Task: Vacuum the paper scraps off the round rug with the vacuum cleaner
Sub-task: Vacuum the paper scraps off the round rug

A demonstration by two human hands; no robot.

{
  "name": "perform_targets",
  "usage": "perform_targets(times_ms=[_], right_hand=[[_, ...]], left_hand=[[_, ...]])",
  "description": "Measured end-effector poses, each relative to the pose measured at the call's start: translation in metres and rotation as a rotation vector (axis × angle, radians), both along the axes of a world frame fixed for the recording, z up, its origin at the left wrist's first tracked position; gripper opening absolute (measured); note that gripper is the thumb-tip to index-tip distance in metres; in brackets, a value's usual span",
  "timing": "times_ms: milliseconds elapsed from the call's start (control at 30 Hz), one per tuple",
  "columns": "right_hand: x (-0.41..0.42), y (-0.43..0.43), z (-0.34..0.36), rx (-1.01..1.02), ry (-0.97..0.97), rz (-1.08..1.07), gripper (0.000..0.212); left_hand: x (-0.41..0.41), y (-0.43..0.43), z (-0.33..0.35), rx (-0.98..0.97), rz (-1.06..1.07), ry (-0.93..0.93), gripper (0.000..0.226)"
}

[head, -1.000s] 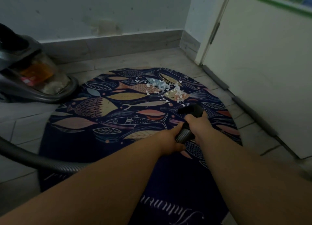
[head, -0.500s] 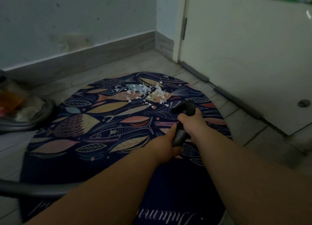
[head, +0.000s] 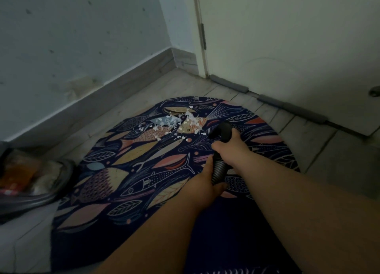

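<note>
Head view: both your hands are clenched on the hose [head: 219, 169]. Your right hand [head: 231, 147] wraps the black rigid end just behind the nozzle [head: 222, 130]. Your left hand [head: 203, 186] grips the ribbed section right behind it, fingers curled under.

The nozzle mouth points at the far side of the round rug [head: 131, 162], near the paper scraps [head: 174, 124] but apart from them. Can't tell if it touches the rug.

The scraps are a white cluster on the rug's far part, over the fish print, with a few strays toward the nozzle.

The vacuum cleaner body [head: 35, 181] sits on the tiled floor [head: 329, 150] at the left edge, just beside the rug and partly cut off. Door [head: 287, 47] on the right, grey strip [head: 292, 107] along its bottom.
</note>
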State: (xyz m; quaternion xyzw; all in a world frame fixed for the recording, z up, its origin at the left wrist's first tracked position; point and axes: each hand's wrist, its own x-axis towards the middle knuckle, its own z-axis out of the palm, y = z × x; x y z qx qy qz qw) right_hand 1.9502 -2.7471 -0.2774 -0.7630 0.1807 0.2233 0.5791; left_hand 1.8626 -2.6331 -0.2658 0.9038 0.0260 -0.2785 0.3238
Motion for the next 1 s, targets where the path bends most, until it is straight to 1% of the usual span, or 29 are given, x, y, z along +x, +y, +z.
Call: perform_targets(times_ms=[167,467,833,900,1000], right_hand=[[0.001,-0.001,0.0,-0.02,-0.016,0.018,0.086],[0.001,0.003,0.0,0.027,0.004,-0.003,0.086],[0.012,0.016,-0.005,0.041,-0.034,-0.037,0.094],[0.013,0.017,-0.007,0.051,-0.045,-0.042,0.093],[0.014,0.022,-0.011,0.061,-0.043,-0.038,0.091]], left_hand=[[0.001,0.0,0.0,-0.008,0.01,-0.001,0.089],[0.005,0.006,0.005,0.02,-0.021,0.008,0.089],[0.011,0.017,0.013,0.05,-0.041,-0.007,0.089],[0.012,0.018,0.015,0.035,-0.041,0.011,0.088],[0.013,0.022,0.016,0.073,-0.046,0.016,0.088]])
